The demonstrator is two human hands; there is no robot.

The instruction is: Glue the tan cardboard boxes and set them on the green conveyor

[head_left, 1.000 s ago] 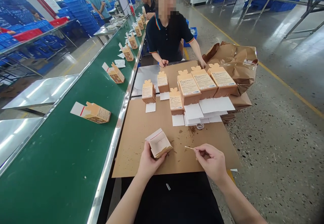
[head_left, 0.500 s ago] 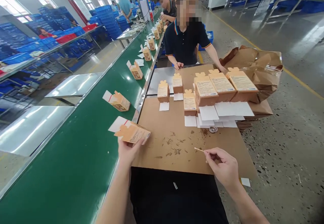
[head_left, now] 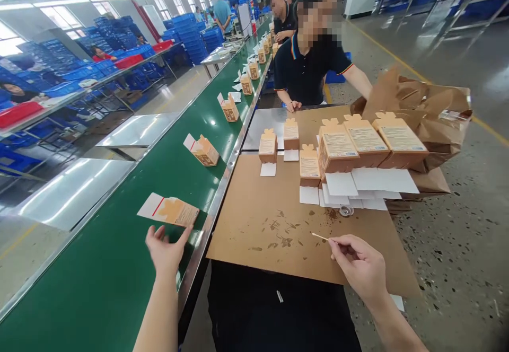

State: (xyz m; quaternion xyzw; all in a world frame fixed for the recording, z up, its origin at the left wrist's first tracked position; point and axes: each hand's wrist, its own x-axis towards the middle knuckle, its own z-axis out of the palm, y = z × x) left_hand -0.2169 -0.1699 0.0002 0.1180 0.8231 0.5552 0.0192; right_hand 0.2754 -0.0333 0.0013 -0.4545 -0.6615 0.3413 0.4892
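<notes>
On the green conveyor belt (head_left: 119, 256) lies a tan carton (head_left: 181, 212) with a scalloped tab and a white flap raised along a red strip. My left hand (head_left: 167, 248) is just in front of it, fingers apart, with the thumb tip close to its lower right corner; I cannot tell if they touch. Over the brown cardboard sheet (head_left: 242, 203), my right hand (head_left: 360, 264) pinches a thin cotton swab (head_left: 320, 237), its tip pointing left. Brown smears mark the sheet below that tip. A small round dish (head_left: 345, 211) stands beyond the right hand.
Several cartons (head_left: 338, 148) with white flaps stand at the sheet's far right, beside crumpled brown paper (head_left: 433, 113). More cartons (head_left: 202, 150) line the belt. A co-worker (head_left: 314, 66) sits across the table, one arm reaching behind the cartons. A metal rail (head_left: 222, 182) edges the belt.
The carton has moved left from above the belt's edge onto the belt, and my left hand has let go of it. My right hand still holds the swab. The view has shifted slightly.
</notes>
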